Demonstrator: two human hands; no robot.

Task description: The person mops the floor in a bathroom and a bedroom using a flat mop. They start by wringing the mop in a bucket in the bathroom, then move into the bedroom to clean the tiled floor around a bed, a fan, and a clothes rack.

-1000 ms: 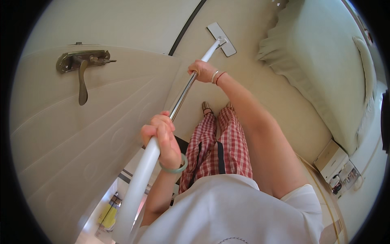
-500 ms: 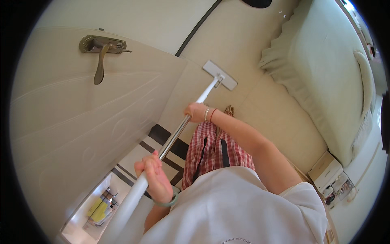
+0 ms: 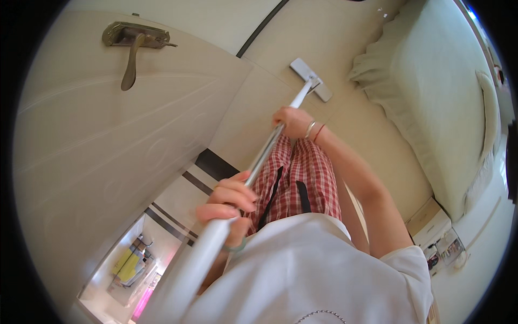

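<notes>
A flat mop [image 3: 265, 153] with a white and silver pole slants up from the lower left. Its white rectangular head [image 3: 302, 69] lies on the beige floor ahead of my feet, seen slightly tilted. My right hand [image 3: 293, 122], with a silver bangle and a red string at the wrist, wraps round the pole above the white lower section. Lower down and closer to my body, my left hand [image 3: 229, 201] curls round the pole near its thick white upper end. A green bangle shows at that wrist, and motion blurs these fingers a little.
A pale door [image 3: 118, 140] with a bronze lever handle [image 3: 129, 62] stands close on my left. To the right is a bed [image 3: 426, 92] with a ruffled pale green cover. A small white cabinet [image 3: 431, 227] sits beside it. Dark-striped flooring [image 3: 216, 164] lies by the doorway.
The mop head has slid forward and to the right across the floor. Both hands have moved right with the pole, and my left hand has also come forward. The view has shifted slightly.
</notes>
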